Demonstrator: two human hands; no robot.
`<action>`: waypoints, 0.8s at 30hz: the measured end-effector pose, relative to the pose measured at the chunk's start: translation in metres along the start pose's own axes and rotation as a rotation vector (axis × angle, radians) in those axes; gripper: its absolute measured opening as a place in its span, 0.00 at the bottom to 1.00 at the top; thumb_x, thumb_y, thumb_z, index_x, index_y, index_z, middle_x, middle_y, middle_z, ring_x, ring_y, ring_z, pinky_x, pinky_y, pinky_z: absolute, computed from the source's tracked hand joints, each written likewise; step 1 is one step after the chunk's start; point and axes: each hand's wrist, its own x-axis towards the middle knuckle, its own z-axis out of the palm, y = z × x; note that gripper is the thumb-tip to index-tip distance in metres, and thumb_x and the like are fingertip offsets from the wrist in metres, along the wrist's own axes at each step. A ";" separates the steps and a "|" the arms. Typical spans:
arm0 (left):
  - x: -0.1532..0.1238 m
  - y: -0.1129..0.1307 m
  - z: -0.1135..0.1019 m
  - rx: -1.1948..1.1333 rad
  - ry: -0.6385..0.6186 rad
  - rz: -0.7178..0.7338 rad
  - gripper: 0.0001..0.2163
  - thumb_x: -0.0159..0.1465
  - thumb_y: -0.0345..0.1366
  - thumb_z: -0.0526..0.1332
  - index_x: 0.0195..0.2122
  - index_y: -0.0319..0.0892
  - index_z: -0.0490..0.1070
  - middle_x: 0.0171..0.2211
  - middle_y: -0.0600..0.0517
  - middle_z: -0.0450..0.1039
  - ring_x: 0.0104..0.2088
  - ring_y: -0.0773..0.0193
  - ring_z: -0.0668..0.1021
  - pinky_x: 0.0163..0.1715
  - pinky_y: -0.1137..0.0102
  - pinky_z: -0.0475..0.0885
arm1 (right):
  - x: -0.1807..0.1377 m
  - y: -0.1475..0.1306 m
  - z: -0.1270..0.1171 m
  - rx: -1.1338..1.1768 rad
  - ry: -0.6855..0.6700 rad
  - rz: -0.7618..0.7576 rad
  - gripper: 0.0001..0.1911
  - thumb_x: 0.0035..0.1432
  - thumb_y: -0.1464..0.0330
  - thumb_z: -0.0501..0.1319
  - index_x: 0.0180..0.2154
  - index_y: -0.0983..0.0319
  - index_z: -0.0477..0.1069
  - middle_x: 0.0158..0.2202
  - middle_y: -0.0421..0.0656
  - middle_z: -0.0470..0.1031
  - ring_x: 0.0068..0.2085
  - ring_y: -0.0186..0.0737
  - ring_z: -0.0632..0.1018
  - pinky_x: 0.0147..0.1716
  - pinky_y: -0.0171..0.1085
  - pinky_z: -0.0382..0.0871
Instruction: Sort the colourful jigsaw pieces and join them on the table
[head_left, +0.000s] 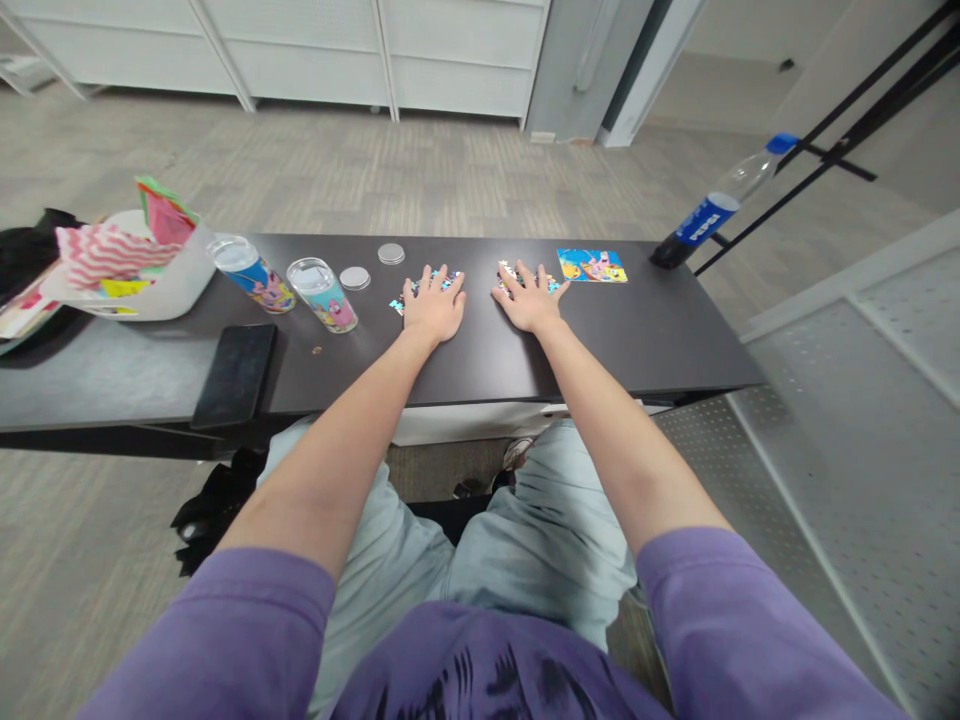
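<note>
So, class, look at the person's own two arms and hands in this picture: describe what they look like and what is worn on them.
Both arms are bare from above the elbow down, coming out of short purple fabric sleeves of a purple top with a dark print on the front. The left hand and right hand are bare: no gloves, and no watch, rings or wristbands that I can see. Fingers show short nails.
</note>
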 end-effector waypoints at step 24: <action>-0.109 -0.037 -0.013 0.071 -0.021 0.108 0.44 0.85 0.59 0.50 0.97 0.43 0.61 0.99 0.48 0.45 1.00 0.47 0.45 0.99 0.42 0.44 | -0.064 -0.038 0.018 -0.041 0.039 -0.476 0.43 0.89 0.42 0.44 0.91 0.41 0.74 0.96 0.22 0.56 0.96 0.47 0.60 0.95 0.52 0.56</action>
